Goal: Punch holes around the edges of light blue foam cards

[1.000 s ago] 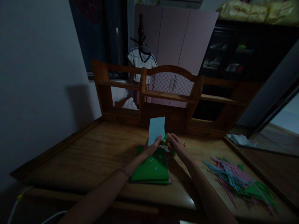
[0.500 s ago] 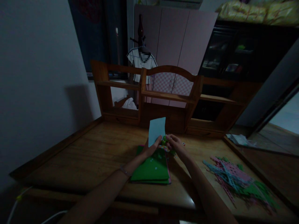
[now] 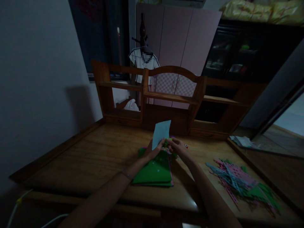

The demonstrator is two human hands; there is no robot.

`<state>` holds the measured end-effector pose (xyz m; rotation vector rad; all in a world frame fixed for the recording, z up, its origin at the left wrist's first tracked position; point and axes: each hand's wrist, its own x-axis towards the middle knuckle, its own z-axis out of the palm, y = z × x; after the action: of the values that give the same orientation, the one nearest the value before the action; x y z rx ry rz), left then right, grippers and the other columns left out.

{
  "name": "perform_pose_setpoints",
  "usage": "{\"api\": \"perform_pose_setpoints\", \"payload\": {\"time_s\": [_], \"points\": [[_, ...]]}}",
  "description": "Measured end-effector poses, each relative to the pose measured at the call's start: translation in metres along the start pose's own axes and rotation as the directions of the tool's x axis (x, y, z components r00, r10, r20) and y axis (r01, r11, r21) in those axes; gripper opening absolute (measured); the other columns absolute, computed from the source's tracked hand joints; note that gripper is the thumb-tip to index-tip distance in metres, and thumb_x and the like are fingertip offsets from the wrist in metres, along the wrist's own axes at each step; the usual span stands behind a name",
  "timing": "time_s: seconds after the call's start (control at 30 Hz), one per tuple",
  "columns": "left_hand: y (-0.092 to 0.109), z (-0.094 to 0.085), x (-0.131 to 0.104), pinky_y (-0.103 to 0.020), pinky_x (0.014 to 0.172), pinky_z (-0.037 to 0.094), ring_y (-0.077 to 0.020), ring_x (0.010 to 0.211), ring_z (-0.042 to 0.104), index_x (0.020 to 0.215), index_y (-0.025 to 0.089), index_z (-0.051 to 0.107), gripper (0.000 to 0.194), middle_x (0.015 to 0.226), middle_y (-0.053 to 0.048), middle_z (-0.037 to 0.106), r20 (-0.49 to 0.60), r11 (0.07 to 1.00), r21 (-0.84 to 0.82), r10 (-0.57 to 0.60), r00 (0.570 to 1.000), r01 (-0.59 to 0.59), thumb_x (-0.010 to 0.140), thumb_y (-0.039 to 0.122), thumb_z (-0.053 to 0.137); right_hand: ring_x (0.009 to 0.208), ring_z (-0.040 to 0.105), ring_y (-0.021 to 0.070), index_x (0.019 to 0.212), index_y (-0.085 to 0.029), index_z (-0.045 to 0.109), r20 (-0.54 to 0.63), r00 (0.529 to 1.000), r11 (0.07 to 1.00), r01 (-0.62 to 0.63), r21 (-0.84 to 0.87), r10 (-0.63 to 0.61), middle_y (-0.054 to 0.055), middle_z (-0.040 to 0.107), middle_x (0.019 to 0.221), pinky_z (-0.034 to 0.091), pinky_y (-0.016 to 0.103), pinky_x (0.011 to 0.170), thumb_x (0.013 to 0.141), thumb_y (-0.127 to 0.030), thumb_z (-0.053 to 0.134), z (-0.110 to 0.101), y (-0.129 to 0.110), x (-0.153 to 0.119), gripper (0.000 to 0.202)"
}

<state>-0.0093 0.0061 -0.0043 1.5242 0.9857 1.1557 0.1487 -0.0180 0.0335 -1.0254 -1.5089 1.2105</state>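
Note:
My left hand (image 3: 156,151) pinches a sheet of light blue paper (image 3: 161,133) by its lower right part, so that it stands up tilted above the desk. Closed round a small green craft punch (image 3: 166,142) is my right hand (image 3: 177,146). The punch sits at the paper's lower right corner, between both hands; its exact shape is partly covered by fingers. Beneath my hands lies a stack of green paper (image 3: 154,172) with a pink edge showing and a few tiny pale cut-outs on top. Small colourful bits lie just under the fingers, too dim to make out.
A heap of pink, blue and green paper scraps (image 3: 237,180), some with holes, lies on the right of the wooden desk (image 3: 95,155). A small red and white item (image 3: 186,146) is beyond my right hand. A wooden shelf unit (image 3: 169,101) borders the far edge.
The light blue paper has shifted slightly to the right and turned a little, along with my left hand. My right hand stays at the punch, with its fingers slightly moved.

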Motion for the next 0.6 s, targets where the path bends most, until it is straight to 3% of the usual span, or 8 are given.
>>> {"api": "perform_pose_setpoints", "payload": {"time_s": [0.23, 0.43, 0.6], "points": [[0.009, -0.001, -0.006, -0.029, 0.073, 0.048, -0.0193, 0.080, 0.061, 0.084, 0.012, 0.064, 0.049, 0.084, -0.006, 0.066, -0.032, 0.998, 0.032, 0.049, 0.998, -0.048, 0.081, 0.057, 0.045, 0.044, 0.043, 0.0082, 0.072, -0.019, 0.056, -0.003, 1.000, 1.000, 0.001, 0.012, -0.001, -0.005, 0.051, 0.052, 0.032, 0.022, 0.046, 0.076, -0.053, 0.059, 0.000, 0.002, 0.000, 0.034], [0.025, 0.000, -0.014, -0.026, 0.067, 0.049, -0.0186, 0.080, 0.063, 0.091, 0.014, 0.066, 0.047, 0.087, -0.006, 0.068, -0.081, 0.999, -0.017, 0.041, 0.996, -0.043, 0.081, 0.056, 0.048, 0.045, 0.043, 0.0080, 0.073, -0.020, 0.056, 0.032, 0.999, 0.997, 0.033, 0.064, -0.035, -0.004, 0.054, 0.057, 0.033, 0.023, 0.048, 0.079, -0.049, 0.058, 0.003, -0.001, -0.002, 0.031], [0.029, 0.001, -0.015, -0.026, 0.069, 0.050, -0.0203, 0.080, 0.063, 0.087, 0.012, 0.066, 0.050, 0.082, -0.007, 0.068, -0.043, 0.998, -0.053, 0.036, 0.998, -0.038, 0.080, 0.057, 0.047, 0.048, 0.046, 0.0091, 0.076, -0.020, 0.056, 0.057, 0.998, 0.997, 0.025, 0.068, -0.029, -0.003, 0.056, 0.059, 0.035, 0.023, 0.050, 0.080, -0.048, 0.057, 0.003, -0.002, -0.003, 0.029]]}}
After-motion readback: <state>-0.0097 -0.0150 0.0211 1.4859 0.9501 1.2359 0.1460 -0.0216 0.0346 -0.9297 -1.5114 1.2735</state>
